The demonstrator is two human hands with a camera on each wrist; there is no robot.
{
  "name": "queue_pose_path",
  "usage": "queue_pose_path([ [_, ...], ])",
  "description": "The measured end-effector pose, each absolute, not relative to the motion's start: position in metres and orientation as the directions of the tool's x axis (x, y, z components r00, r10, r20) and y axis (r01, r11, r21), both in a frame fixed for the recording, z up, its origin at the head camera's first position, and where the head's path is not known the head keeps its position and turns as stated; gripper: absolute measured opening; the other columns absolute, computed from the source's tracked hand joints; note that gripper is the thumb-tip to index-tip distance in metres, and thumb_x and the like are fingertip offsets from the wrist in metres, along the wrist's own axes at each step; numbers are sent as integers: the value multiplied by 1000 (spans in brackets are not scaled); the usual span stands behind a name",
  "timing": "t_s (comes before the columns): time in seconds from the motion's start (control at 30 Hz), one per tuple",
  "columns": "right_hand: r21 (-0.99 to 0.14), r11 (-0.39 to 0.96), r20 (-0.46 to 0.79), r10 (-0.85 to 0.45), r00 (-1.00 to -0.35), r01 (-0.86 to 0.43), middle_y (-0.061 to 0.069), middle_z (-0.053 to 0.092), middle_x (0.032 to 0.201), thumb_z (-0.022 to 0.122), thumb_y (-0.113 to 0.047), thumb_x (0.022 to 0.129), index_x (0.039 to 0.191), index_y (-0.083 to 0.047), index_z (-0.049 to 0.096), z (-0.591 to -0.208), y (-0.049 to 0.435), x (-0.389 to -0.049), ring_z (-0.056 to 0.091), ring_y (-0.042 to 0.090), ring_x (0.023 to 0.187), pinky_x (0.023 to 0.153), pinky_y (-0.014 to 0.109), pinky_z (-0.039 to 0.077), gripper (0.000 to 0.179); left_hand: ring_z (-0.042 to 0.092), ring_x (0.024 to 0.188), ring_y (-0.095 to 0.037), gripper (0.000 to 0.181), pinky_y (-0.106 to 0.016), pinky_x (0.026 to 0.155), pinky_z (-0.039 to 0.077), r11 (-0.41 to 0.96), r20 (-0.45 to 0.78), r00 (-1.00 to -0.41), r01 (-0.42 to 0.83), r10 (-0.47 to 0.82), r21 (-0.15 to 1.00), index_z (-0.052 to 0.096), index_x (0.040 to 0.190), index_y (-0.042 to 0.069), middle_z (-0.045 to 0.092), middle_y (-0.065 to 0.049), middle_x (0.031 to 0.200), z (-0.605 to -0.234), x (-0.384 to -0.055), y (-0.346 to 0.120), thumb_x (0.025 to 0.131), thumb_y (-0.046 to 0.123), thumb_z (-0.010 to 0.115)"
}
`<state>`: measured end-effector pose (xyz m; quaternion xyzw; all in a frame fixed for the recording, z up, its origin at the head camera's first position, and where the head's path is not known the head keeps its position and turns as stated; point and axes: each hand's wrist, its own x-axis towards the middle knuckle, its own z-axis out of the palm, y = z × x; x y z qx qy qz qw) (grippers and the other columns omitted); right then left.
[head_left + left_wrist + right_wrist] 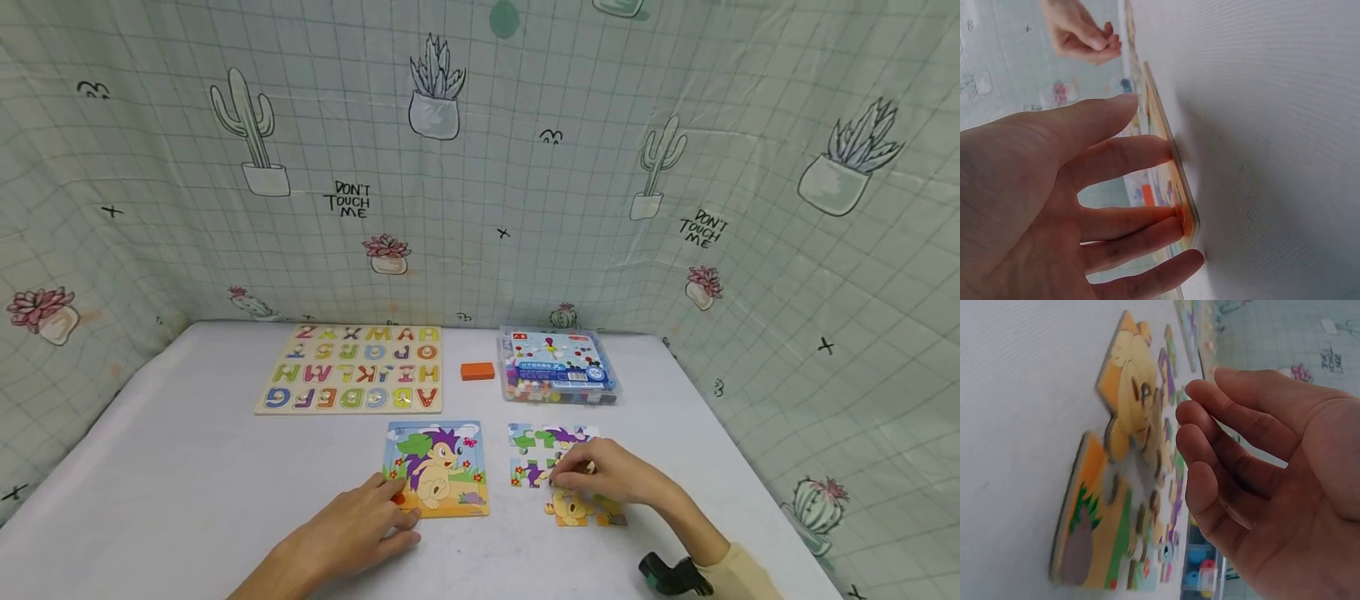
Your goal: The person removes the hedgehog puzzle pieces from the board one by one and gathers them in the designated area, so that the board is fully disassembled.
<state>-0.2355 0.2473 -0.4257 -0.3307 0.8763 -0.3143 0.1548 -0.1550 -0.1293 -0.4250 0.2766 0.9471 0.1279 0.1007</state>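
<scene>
The left hand rests its fingers on the left edge of a square hedgehog picture puzzle board; in the left wrist view, spread fingers lie over the board's rim, with the thumb off it. To the right, several loose jigsaw pieces show parts of a hedgehog picture. Over them is the right hand, hiding some. Its fingers bend loosely in the right wrist view, and nothing shows between thumb and fingertips. Close to that hand lie a body piece and a corner piece with a plant.
An alphabet board lies at the back left. Right of it are an orange block and a clear plastic box of colourful beads. A black object is beside the right forearm. A patterned cloth closes off the back and sides.
</scene>
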Motion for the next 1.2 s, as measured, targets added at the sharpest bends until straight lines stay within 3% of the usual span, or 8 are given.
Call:
queue_pose_path([
  [0.4, -642, 598, -65, -666, -743, -480, -2, 73, 98, 63, -27, 96, 105, -12, 74, -430, 184, -247, 57, 1, 77, 68, 19, 50, 21, 53, 116, -28, 32, -52, 97, 49, 799, -97, -813, 530, 574, 283, 74, 117, 27, 57, -15, 136, -430, -152, -140, 90, 42, 66],
  [0.67, -604, 563, -49, -733, -679, -564, -2, 71, 96, 65, -24, 95, 105, -10, 74, -429, 133, -252, 59, -1, 81, 73, 17, 50, 19, 53, 110, -25, 37, -50, 94, 50, 821, -133, -825, 505, 550, 267, 70, 123, 29, 56, -9, 128, -430, -152, -135, 91, 48, 63],
  [0.8, -612, 544, -48, -749, -660, -574, -1, 71, 93, 67, -22, 94, 104, -9, 74, -430, 112, -252, 58, -1, 78, 74, 15, 50, 18, 55, 117, -30, 39, -53, 97, 49, 825, -151, -826, 491, 543, 281, 69, 124, 28, 55, -14, 134, -429, -151, -136, 92, 48, 63],
  [1.0, -625, 542, -55, -749, -660, -562, -5, 67, 83, 67, -17, 92, 107, -7, 73, -434, 89, -253, 52, -2, 71, 68, 13, 48, 19, 56, 108, -22, 39, -47, 96, 50, 825, -141, -818, 526, 557, 209, 73, 116, 20, 62, -5, 120, -427, -150, -138, 90, 48, 64],
  [1.2, -617, 565, -82, -738, -670, -548, -10, 63, 79, 67, -19, 93, 110, -10, 73, -439, 70, -254, 50, -3, 66, 63, 13, 45, 20, 56, 116, -28, 42, -50, 98, 49, 821, -161, -811, 528, 563, 216, 72, 118, 18, 60, -9, 130, -427, -149, -141, 91, 49, 63],
])
